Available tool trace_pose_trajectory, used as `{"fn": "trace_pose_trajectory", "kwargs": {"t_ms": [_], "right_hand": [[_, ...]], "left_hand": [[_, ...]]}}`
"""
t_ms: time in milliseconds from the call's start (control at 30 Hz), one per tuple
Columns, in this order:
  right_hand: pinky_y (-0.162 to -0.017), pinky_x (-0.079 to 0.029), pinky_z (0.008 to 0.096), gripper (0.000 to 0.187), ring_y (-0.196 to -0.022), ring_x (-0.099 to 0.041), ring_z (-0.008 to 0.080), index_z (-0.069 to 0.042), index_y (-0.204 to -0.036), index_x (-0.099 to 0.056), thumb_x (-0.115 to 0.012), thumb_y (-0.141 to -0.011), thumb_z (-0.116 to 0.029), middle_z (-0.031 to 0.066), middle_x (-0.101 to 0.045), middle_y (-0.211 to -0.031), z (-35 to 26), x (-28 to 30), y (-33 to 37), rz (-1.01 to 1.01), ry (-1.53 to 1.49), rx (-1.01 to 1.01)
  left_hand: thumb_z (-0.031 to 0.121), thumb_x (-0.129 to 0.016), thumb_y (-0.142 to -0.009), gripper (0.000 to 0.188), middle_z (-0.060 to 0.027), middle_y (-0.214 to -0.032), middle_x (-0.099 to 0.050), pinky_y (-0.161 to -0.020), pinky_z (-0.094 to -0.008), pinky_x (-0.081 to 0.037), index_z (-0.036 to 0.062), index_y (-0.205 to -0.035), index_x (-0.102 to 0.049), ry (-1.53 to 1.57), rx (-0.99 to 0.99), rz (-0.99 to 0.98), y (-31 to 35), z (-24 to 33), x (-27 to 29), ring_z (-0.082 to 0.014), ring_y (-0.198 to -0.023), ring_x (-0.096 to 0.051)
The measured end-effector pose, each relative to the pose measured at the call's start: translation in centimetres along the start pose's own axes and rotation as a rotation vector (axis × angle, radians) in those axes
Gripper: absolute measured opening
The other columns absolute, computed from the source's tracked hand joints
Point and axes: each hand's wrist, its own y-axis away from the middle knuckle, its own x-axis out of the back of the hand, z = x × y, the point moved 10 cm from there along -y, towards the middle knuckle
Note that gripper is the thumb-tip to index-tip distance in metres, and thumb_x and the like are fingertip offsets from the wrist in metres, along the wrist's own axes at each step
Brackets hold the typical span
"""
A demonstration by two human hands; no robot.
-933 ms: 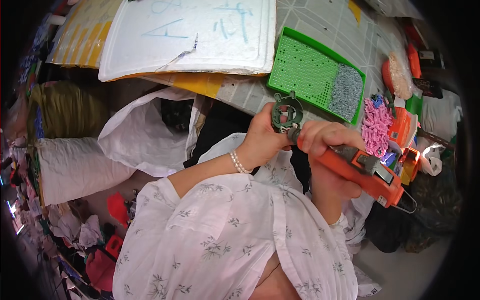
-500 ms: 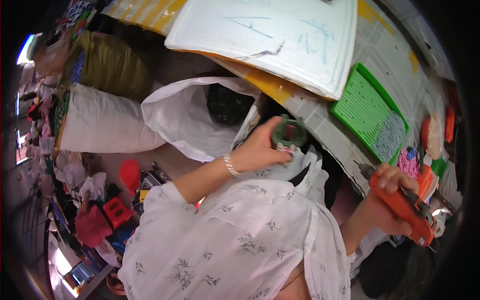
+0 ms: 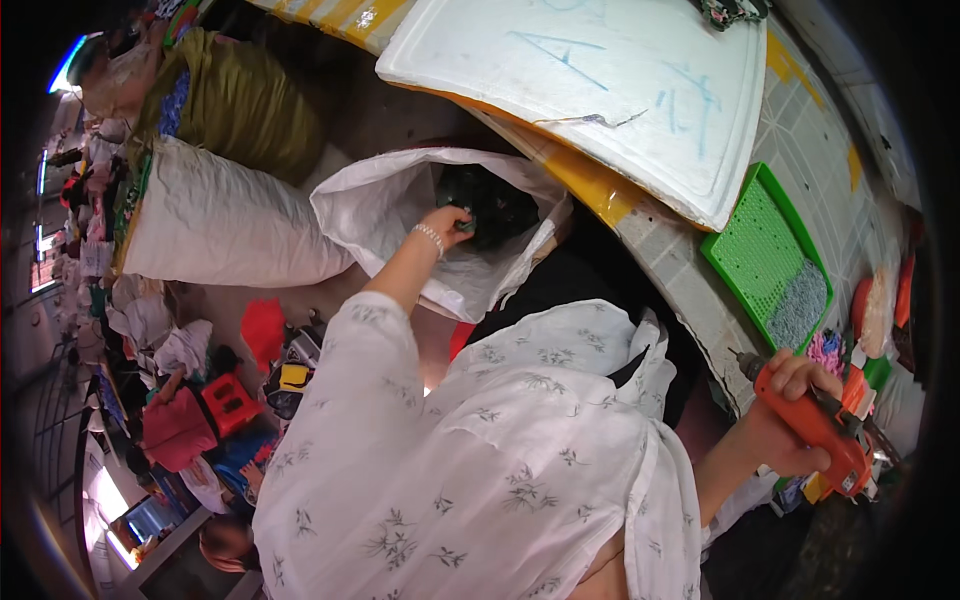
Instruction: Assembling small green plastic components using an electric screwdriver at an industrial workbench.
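Observation:
My left hand (image 3: pixel 448 228) reaches into the mouth of an open white sack (image 3: pixel 385 190). Its fingers are closed at a small dark green piece, mostly hidden by the fingers. Behind them, a dark, glossy heap (image 3: pixel 497 208) fills part of the sack; single items in it cannot be made out. At the right, my right hand (image 3: pixel 785 425) grips an orange glue gun (image 3: pixel 825 432) with a dark nozzle and thin metal tip, which points up and left toward the table edge.
A white board (image 3: pixel 590 100) with blue marks lies on the taped table (image 3: pixel 645 235), with a dark flowered item (image 3: pixel 735 12) on it. Beside it sits a green tray (image 3: pixel 745 240) holding small grey-blue beads (image 3: pixel 798 300). Full sacks (image 3: pixel 235 215) stand at the left. Farther off, people sit among goods.
My left hand has moved from in front of my lap, where it held a dark green pronged piece, left and forward into the sack. My right hand keeps holding the glue gun.

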Motion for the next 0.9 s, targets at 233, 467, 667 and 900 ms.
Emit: {"fn": "trace_pose_trajectory", "kwargs": {"t_ms": [233,467,667,900], "right_hand": [[-0.073,-0.036,0.0360,0.084,-0.074,-0.049,0.0190,0.000,-0.114,-0.049,-0.052,-0.072,-0.072,0.0056,-0.050,-0.080,0.2,1.0,0.8,0.048,0.013,-0.042],[-0.072,-0.036,0.0355,0.083,-0.072,-0.048,0.0186,-0.001,-0.113,-0.050,-0.051,-0.072,-0.072,0.0052,-0.049,-0.079,0.4,2.2,0.8,0.113,0.041,-0.062],[-0.062,-0.039,0.0334,0.078,-0.064,-0.048,0.0189,-0.002,-0.102,-0.049,-0.052,-0.071,-0.073,0.0065,-0.049,-0.073,-0.3,2.7,0.3,0.233,0.110,-0.003],[-0.060,-0.041,0.0319,0.072,-0.061,-0.050,0.0187,0.001,-0.101,-0.045,-0.057,-0.074,-0.065,0.0067,-0.051,-0.072,-0.4,2.4,-0.3,0.212,0.081,0.027]], "left_hand": [[0.013,-0.068,-0.074,0.042,-0.0120,-0.105,-0.055,-0.073,-0.0409,-0.049,0.0047,-0.112,-0.052,-0.116,0.028,0.154,-3.2,1.0,-0.2,-0.0278,-0.090,-0.055],[0.019,-0.067,-0.074,0.045,-0.0115,-0.096,-0.059,-0.063,-0.0355,-0.049,0.0026,-0.113,-0.052,-0.402,-0.171,0.356,-0.6,4.5,1.2,-0.0222,-0.071,-0.058],[0.016,-0.063,-0.080,0.027,-0.0068,-0.082,-0.064,-0.055,-0.0250,-0.050,0.0019,-0.103,-0.058,-0.481,-0.551,-0.099,16.9,10.4,-9.7,-0.0139,-0.066,-0.062],[0.012,-0.061,-0.084,0.018,-0.0041,-0.079,-0.064,-0.059,-0.0201,-0.049,-0.0003,-0.098,-0.061,-0.558,-0.815,-0.400,30.8,17.8,-22.1,-0.0078,-0.066,-0.059]]}}
